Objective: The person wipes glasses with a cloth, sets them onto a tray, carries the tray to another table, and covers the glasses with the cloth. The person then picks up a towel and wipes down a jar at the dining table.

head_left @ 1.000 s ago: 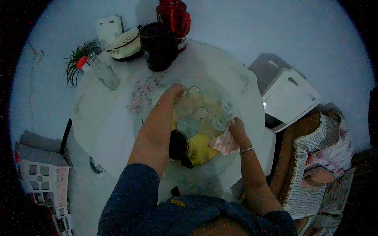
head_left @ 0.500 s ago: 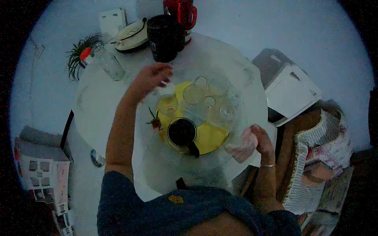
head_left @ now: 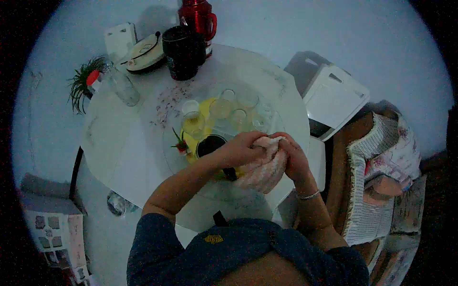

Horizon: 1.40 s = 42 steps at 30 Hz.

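Observation:
A pink cloth [head_left: 264, 172] hangs between my two hands over the front right of the table. My left hand [head_left: 243, 148] pinches its top edge from the left, and my right hand [head_left: 295, 159] grips the same edge from the right. Below my left forearm sits a dark round pot [head_left: 210, 144], partly covered by the arm. Several clear drinking glasses [head_left: 220, 108] stand beyond my hands on a round glass tray [head_left: 176, 159], above a yellow mat [head_left: 190, 143]. A small red-potted plant [head_left: 181, 145] is left of the pot.
At the back stand a black canister [head_left: 179, 55], a red thermos [head_left: 196, 21] and a cream-coloured case [head_left: 147, 53]. A clear bottle [head_left: 123, 86] with a red cap is at left. White folding stools [head_left: 336, 102] and a wicker chair [head_left: 358, 190] flank the right side.
My left hand has come from the far left of the tray to the cloth and taken hold of it. My right hand moved inward with the cloth. The view shifted slightly.

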Tool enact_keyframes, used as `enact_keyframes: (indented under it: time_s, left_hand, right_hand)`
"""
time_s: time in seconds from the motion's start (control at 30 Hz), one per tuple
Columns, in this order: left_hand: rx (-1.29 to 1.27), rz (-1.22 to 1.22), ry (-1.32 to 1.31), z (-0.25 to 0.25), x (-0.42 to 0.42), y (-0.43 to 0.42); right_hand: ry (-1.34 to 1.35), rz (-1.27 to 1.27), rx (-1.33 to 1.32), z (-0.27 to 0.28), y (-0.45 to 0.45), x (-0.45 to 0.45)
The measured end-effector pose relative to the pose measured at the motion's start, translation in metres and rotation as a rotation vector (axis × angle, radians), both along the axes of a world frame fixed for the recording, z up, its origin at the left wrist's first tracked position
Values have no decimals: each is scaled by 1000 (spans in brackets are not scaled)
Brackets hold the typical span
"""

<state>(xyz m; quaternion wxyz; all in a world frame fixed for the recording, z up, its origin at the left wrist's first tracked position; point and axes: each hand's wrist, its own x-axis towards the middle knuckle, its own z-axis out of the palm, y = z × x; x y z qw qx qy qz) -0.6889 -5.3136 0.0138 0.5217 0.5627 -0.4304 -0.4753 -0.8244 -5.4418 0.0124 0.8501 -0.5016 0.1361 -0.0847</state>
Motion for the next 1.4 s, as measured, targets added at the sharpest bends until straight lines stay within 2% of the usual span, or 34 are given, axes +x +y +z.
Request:
enact_keyframes:
  time_s: [0.03, 0.07, 0.1, 0.17, 0.23, 0.3, 0.33, 0.43, 0.5, 0.53, 0.57, 0.63, 0.67, 0.73, 0.77, 0.83, 0.87, 0.9, 0.93, 0.97, 1.03, 1.1, 1.13, 1.17, 1.2, 1.23, 1.3, 1.33, 1.4]
  left_hand:
    - [11, -48, 112, 0, 1, 3]
    - [149, 32, -26, 0, 4, 4]
    - [150, 26, -28, 5, 5, 8]
    - [77, 124, -20, 20, 4, 15]
    - [65, 130, 46, 26, 1, 19]
    - [156, 40, 157, 35, 1, 24]
    - [307, 129, 46, 53, -6, 27]
    - [243, 141, 155, 67, -3, 35]
    - [202, 111, 132, 64, 8, 38]
    - [158, 79, 104, 60, 14, 38]
    - [155, 82, 105, 54, 24, 37]
    - [-56, -69, -186, 51, 46, 27]
    - [-35, -77, -262, 59, 57, 21]
    - [-156, 10, -676, 72, 77, 8]
    - [-157, 10, -676, 79, 82, 4]
    - [-136, 58, -704, 99, 90, 0]
    - [-240, 37, -702, 101, 95, -2]
    - [-244, 35, -707, 102, 94, -4]
    - [-214, 76, -437, 103, 91, -6]
    - [-184, 115, -166, 102, 88, -5]
    - [-202, 152, -164, 98, 81, -4]
    - [-274, 246, 431, 91, 70, -8]
    - [-418, 189, 403, 94, 62, -10]
    - [-416, 188, 405, 95, 53, -13]
    - [-368, 233, 543, 95, 46, -16]
    - [-321, 280, 676, 96, 40, -16]
    - [-301, 279, 644, 92, 35, -16]
    - [-291, 300, 707, 84, 34, -18]
    - [-263, 388, 738, 82, 28, -15]
  right_hand:
    - [1, -6, 2, -1, 2, -3]
    - [69, -19, -98, -4, 5, -5]
    - [137, -32, -199, -5, 7, -8]
    - [113, 53, -194, 0, 11, -14]
    - [182, 213, -355, 2, 15, -19]
    - [168, 242, -403, 1, 16, -20]
    - [171, 255, -462, -2, 13, -24]
    - [219, 267, -480, 0, 8, -36]
    - [326, 417, -334, 2, 2, -40]
    - [327, 450, -547, 2, -1, -40]
    - [328, 453, -550, 2, -4, -38]
    - [371, 363, -821, 3, -14, -31]
    - [403, 219, -878, 3, -24, -24]
    - [191, 17, -818, 32, -32, -11]
    - [108, -14, -878, 40, -40, -6]
    - [173, -95, -1079, 58, -42, 7]
    - [167, -102, -1083, 62, -45, 9]
    - [137, -105, -972, 64, -46, 11]
    - [108, -104, -860, 66, -49, 12]
    - [107, -107, -863, 66, -49, 11]
    - [4, -126, -474, 63, -50, 4]
    - [-380, -12, 192, 36, -60, 0]
    - [-356, -131, 401, 28, -53, -4]
    - [-404, -95, 459, -9, -51, -13]
    - [-452, -59, 513, -41, -48, -21]
    - [-136, -109, -120, -38, -29, -16]
    - [191, -152, -749, -38, -3, -12]
    - [-40, -33, -179, -43, 2, -16]
    - [-265, 83, 400, -38, 8, -20]
